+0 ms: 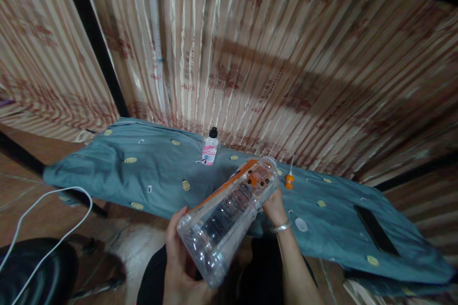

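Note:
A large clear plastic bottle (229, 214) with an orange label is held tilted in front of me, its base toward me and its top pointing away to the right. My left hand (182, 257) grips it at the base, thumb along the side. Farther up, my right hand (275, 207), with a silver bangle at the wrist, holds it near the upper end; most of those fingers are hidden behind the bottle. Beyond it on the cloth are an orange pump top (289, 180) with a pale tube and a small pink-labelled bottle (210, 148) with a black cap, standing upright.
A teal cloth (161, 167) with pineapple prints covers the narrow table. A dark phone-like slab (375, 229) and a round whitish disc (301, 224) lie on its right half. Striped curtains (229, 57) hang behind. At lower left are a white cable (53, 243) and a black stool (39, 271).

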